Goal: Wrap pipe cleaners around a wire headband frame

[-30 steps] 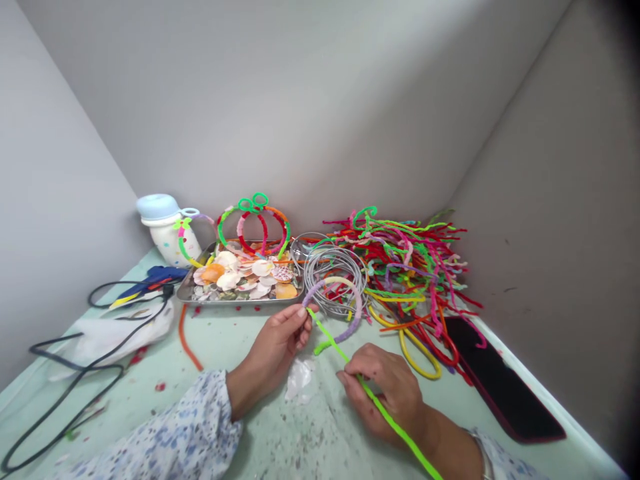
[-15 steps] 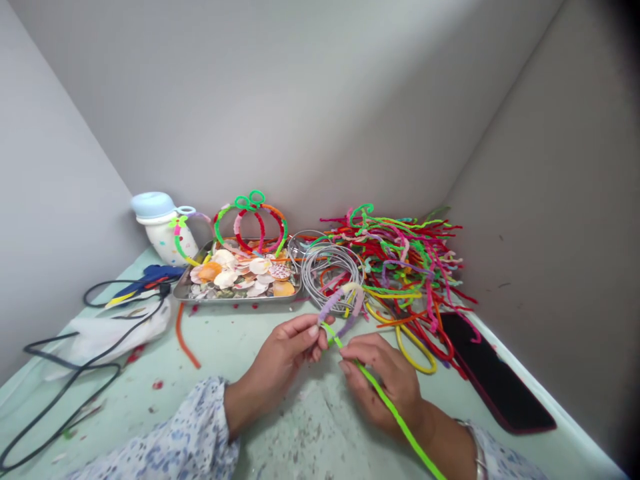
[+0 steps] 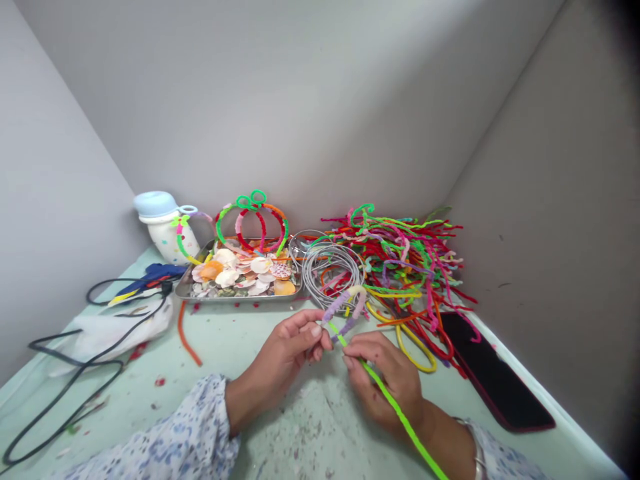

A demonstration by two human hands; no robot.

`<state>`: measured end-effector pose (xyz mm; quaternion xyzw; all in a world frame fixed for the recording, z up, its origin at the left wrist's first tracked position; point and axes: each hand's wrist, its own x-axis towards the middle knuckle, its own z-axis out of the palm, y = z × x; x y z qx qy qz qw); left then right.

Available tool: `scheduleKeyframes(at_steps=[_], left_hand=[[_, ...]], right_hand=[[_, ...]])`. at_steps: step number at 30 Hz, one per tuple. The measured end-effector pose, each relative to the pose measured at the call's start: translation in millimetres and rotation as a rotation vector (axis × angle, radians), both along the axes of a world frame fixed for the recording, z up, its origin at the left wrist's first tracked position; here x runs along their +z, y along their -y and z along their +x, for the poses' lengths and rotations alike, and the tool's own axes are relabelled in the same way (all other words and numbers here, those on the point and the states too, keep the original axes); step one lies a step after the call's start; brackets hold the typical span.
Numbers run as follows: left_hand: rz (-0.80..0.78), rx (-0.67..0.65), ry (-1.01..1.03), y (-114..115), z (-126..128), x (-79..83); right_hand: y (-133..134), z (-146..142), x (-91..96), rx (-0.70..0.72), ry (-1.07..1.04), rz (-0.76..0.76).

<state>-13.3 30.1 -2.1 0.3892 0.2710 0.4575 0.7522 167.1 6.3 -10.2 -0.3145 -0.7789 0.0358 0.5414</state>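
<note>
My left hand (image 3: pixel 285 357) pinches one end of a small hoop wrapped in purple fuzzy wire (image 3: pixel 347 308), held just above the table. My right hand (image 3: pixel 387 377) pinches a long lime-green pipe cleaner (image 3: pixel 400 420) whose tip meets the hoop between my two hands. The green stem runs back over my right wrist toward the lower edge of the view. Both hands are closed in pinches, fingertips almost touching each other.
A metal tray of seashells (image 3: pixel 240 277) stands behind my hands, with finished colourful hoops (image 3: pixel 253 223), bare wire rings (image 3: pixel 333 267) and a heap of pipe cleaners (image 3: pixel 405 260). A blue glue gun (image 3: pixel 147 277) with black cable (image 3: pixel 75 373), a white jug (image 3: pixel 163 223) and a dark phone (image 3: pixel 495 373) lie around.
The hoop has tilted up and come nearer to me. My right hand has slid up the green pipe cleaner to meet my left hand at the hoop.
</note>
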Motion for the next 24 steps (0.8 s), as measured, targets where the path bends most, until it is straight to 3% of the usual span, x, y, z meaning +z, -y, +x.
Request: scheduleKeyframes(at_steps=[24], left_hand=[[-0.012, 0.095, -0.123, -2.1, -0.7, -0.6]], right_hand=[[3.0, -0.3, 3.0, -0.025, 0.036, 0.050]])
